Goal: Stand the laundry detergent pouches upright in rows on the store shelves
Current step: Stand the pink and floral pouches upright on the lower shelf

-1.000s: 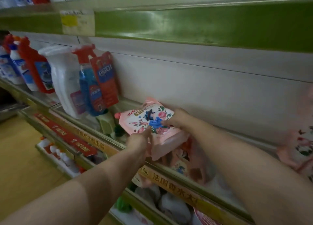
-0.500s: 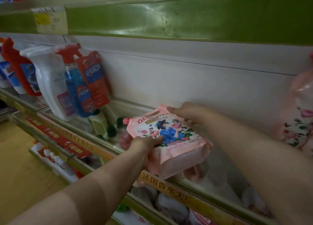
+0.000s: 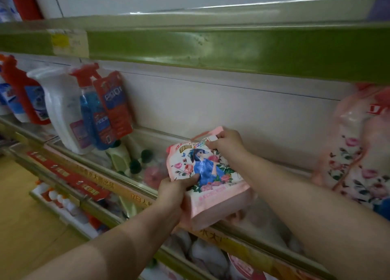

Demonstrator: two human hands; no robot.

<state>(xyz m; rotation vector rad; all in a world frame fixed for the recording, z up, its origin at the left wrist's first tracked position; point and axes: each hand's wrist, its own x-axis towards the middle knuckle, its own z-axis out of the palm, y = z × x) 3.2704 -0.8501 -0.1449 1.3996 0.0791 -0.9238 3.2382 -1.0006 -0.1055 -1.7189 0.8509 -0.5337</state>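
pink floral detergent pouch (image 3: 207,175) held between both hands over the shelf's front rail (image 3: 135,186), tilted back, left hand (image 3: 176,188) gripping its lower left edge, right hand (image 3: 226,141) pinching its top edge, second floral pouch (image 3: 356,151) upright at far right

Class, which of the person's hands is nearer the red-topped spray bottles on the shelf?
Left. The left hand grips the pouch's near left edge, on the spray bottles' side; the right hand pinches its top, farther away.
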